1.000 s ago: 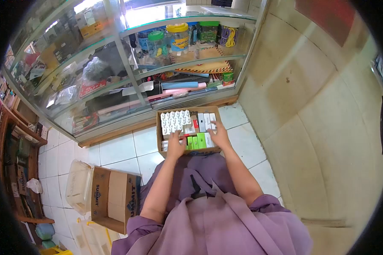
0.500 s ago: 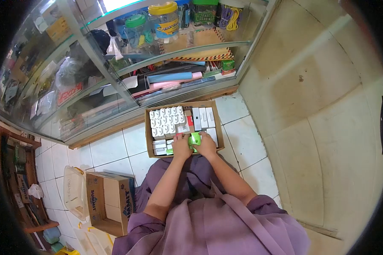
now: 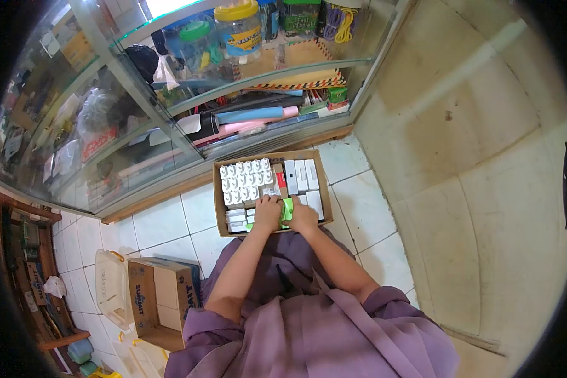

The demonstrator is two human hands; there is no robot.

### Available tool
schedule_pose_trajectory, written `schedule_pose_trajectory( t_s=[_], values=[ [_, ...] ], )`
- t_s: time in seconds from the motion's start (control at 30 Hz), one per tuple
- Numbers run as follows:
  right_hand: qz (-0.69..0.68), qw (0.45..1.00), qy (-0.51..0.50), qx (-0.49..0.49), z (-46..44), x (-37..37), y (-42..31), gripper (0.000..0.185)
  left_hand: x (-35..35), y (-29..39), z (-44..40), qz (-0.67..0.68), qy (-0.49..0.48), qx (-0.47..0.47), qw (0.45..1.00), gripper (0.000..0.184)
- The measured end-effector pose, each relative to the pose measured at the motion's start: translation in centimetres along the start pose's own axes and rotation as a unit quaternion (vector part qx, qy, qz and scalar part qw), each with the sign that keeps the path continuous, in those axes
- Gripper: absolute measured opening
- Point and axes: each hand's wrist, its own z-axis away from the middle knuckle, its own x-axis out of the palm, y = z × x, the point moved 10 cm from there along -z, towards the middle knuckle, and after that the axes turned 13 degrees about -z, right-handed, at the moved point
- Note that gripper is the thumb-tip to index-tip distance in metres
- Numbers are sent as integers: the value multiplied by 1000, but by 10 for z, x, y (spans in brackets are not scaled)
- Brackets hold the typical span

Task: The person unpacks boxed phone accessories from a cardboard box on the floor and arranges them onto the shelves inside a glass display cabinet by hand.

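Note:
A cardboard carton (image 3: 324, 195) full of small packages stands on the floor in front of my knees. My right hand (image 3: 303, 217) grips a small bright green box (image 3: 287, 210) at the carton's near side. Beside it, my left hand (image 3: 268, 214) reaches in with curled fingers; whatever lies under them is hidden. Rows of white charger-like pieces (image 3: 240, 183) fill the far left of the carton. White boxes (image 3: 302, 174) stand at the far right, with a red-marked package (image 3: 281, 180) between. More small white boxes (image 3: 236, 219) sit at the near left.
A glass display case (image 3: 189, 104) holding jars (image 3: 237, 31) and rolled sheets runs behind the carton. A pale wall panel (image 3: 460, 183) closes the right side. On the left floor are an open cardboard box (image 3: 159, 302), a clear plastic lid (image 3: 112, 286) and a wooden shelf (image 3: 28, 252).
The green box has sunk lower into the carton with my right hand, and less of it shows. My left hand's fingers have shifted slightly away from it. The view has tilted slightly.

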Motion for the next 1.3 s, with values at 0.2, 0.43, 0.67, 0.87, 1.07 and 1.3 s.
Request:
schedule_pose_trajectory(
  t_s=[0.2, 0.43, 0.67, 0.87, 1.07, 1.3],
  values=[
    [-9, 1000, 15, -4, 8, -4, 0, 94, -4, 1, 6, 18, -3, 34, 999, 58],
    [-5, 1000, 30, -6, 2, 4, 11, 95, 12, 3, 7, 3, 23, 9, 1000, 65],
    [-60, 997, 41, -15, 24, -33, -11, 100, -17, 5, 12, -1, 16, -2, 1000, 68],
    [-111, 980, 152, -68, 60, -101, -34, 68, -82, -5, 30, 210, 35, -39, 976, 85],
    [-337, 880, 227, -246, 100, -187, -85, 60, -228, -13, 60, 312, 259, -11, 914, 92],
    [-355, 789, 188, -465, 130, -292, -182, 60, -381, -34, 85, 398, 426, -33, 812, 71]
  ],
)
